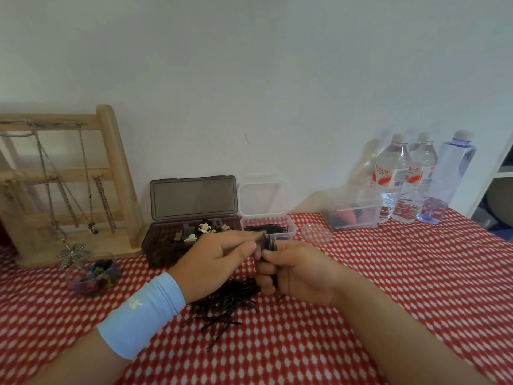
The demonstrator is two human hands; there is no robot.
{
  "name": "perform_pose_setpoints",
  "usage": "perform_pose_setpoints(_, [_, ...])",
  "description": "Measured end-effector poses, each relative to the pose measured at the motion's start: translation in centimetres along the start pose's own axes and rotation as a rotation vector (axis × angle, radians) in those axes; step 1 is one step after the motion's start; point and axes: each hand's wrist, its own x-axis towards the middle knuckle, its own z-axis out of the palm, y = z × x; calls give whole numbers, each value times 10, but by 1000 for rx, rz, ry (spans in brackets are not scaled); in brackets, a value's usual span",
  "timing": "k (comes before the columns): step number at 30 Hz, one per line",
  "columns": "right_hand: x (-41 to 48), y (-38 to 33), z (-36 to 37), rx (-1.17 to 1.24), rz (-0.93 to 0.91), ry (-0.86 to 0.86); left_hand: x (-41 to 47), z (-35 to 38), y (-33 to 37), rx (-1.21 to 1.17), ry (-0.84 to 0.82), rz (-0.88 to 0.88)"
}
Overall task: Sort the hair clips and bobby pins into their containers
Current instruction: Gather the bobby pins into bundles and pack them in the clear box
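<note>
A bundle of black bobby pins (269, 243) stands upright in my right hand (299, 273), whose fingers curl round it. My left hand (219, 262), with a light blue wristband, pinches the top of the same bundle. Under both hands a loose pile of bobby pins (224, 304) lies on the red patterned cloth. Just behind, a small clear box (288, 232) with its lid up holds more bobby pins. Left of it, a brown box (166, 243) with an open lid holds several small hair clips (204, 228).
A wooden stand (111, 168) hung with necklaces stands at the far left, with a small clear bowl of coloured clips (95, 276) before it. A round clear lid (316, 233), a clear container (352, 215) and three water bottles (410, 179) sit at the back right.
</note>
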Motion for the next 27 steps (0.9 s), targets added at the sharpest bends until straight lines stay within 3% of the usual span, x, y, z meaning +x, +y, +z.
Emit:
perform_pose_setpoints(6, [2,3,5,-46,12,6,2,-6,1,50,39,10])
perform_pose_setpoints(11, [1,3,3,-97,37,30,2,1,-1,48,-216,7])
perform_pose_setpoints(15, [2,5,2,-121,35,15,1,-7,-4,201,-297,6])
perform_pose_setpoints(17, [2,6,3,-96,25,-3,6,0,2,65,-337,-138])
perform_pose_setpoints(19, [4,5,4,-56,-39,26,4,7,10,-316,-285,-275])
perform_pose_setpoints(21, [8,2,3,65,-180,94,12,15,17,-658,-83,-540])
perform_pose_setpoints(23, [12,-2,1,219,-342,173,14,18,21,-835,-24,-627])
perform_pose_setpoints(27, [15,-6,-3,180,-534,321,0,16,27,-1113,-202,-793])
